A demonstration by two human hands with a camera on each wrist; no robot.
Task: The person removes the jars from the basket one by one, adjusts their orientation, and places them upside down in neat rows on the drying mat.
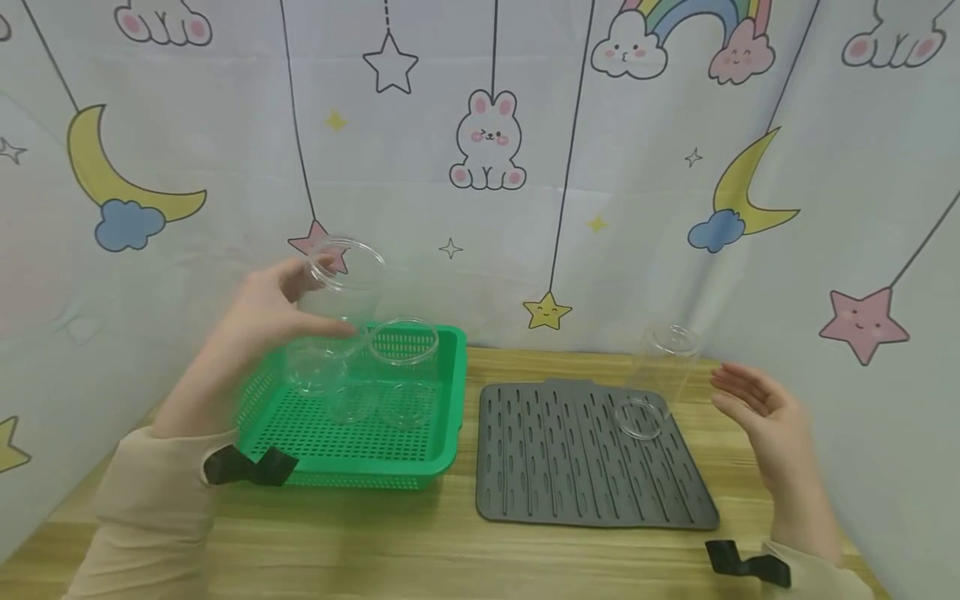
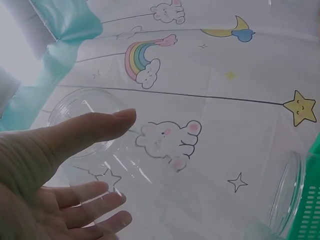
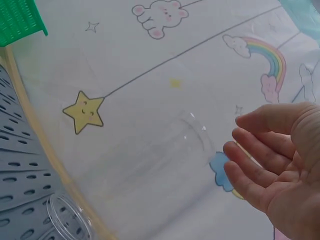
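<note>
My left hand [image 1: 281, 304] is raised over the left part of a green basket [image 1: 453, 417], thumb and fingers on either side of a tall clear cup [image 1: 348, 296]. This cup has its ringed rim upward; in the left wrist view its see-through wall [image 2: 135, 170] passes between thumb and fingers. Inside the basket, another clear cup [image 1: 405, 367] stands upright close by. My right hand [image 1: 772, 421] hovers beside a clear cup [image 1: 660, 371] standing on the grey drying mat [image 1: 555, 458]. Its fingers are loosely bent, apart from that cup and holding nothing.
Basket and mat sit side by side on a wood-grain table [image 1: 420, 542]. A white cloth [image 1: 420, 200] printed with stars, moons and rabbits hangs behind them and along both sides. Black straps circle both wrists.
</note>
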